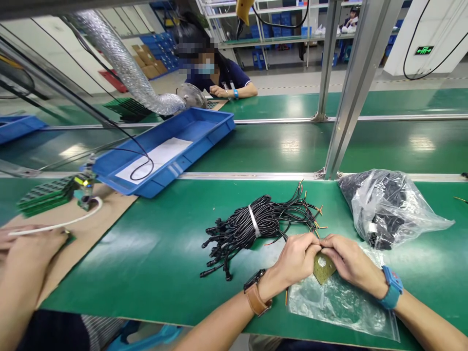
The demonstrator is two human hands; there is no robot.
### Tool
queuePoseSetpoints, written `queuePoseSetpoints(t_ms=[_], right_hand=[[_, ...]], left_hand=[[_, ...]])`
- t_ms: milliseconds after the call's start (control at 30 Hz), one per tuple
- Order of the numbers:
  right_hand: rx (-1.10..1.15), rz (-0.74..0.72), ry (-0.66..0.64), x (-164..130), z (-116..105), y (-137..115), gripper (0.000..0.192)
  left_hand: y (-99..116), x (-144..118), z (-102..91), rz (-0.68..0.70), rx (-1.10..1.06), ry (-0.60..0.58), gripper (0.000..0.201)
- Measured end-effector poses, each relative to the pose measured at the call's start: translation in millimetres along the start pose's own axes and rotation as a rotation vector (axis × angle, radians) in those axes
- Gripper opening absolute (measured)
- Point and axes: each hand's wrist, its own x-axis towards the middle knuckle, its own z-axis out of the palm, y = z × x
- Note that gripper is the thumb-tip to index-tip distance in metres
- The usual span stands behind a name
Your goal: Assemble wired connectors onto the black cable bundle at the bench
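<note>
Nearest the camera, both hands meet over the front edge of the green worktop [153, 263]: left hand [298, 258], w/ brown watch strap at the wrist, and right hand [349, 263], w/ blue wristband, both pinch a small olive-yellow circuit board [323, 268] btwn fingertips, board tilted, its lower corner hanging over a flat clear plastic bag [340, 304] lying on the worktop. Thin wire ends seem to run to the board at the fingertips; can't tell if attached. Just beyond the hands, touching distance, lies a bundle of black cables [252, 226] tied w/ a white band, plug ends fanned to the left, bare orange-tipped wire ends pointing right toward the hands. Right of that, a crumpled clear bag of black parts [383, 209], near the right hand but apart from it. Far left, near edge: another person's hand [29, 248] rests on a brown cardboard sheet [87, 234], w/ a white cable [62, 222] running to a small fixture [86, 187] w/ a lit indicator; stack of green boards [44, 195] beside it. Further back, blue tray [164, 151] w/ white sheet inside straddles the rail, black wire looped over it. Silver flex duct [124, 66] comes down from upper left. Metal posts [347, 92] rise mid-right. At the far belt, another person in dark blue sits w/ hands on the worktop.
</note>
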Motion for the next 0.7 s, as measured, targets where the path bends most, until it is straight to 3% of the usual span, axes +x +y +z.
queuePoseSetpoints(t_ms=[167,400,567,700], right_hand=[[0.079,0.078,0.098,2,-10,-5,0.012],[0.088,0.044,0.03,-1,-1,0,0.011],[0.115,0.017,0.068,-1,9,0,0.009],[0.093,0.013,0.07,0,7,1,0.008]], left_hand=[[4,8,-13.0,-0.01,-0.085,-0.092,0.007],[-3,3,-5.9,-0.004,-0.094,-0.024,0.015],[-7,0,2.1,-0.013,-0.098,0.003,0.016],[-5,3,-2.9,-0.056,-0.114,-0.026,0.015]])
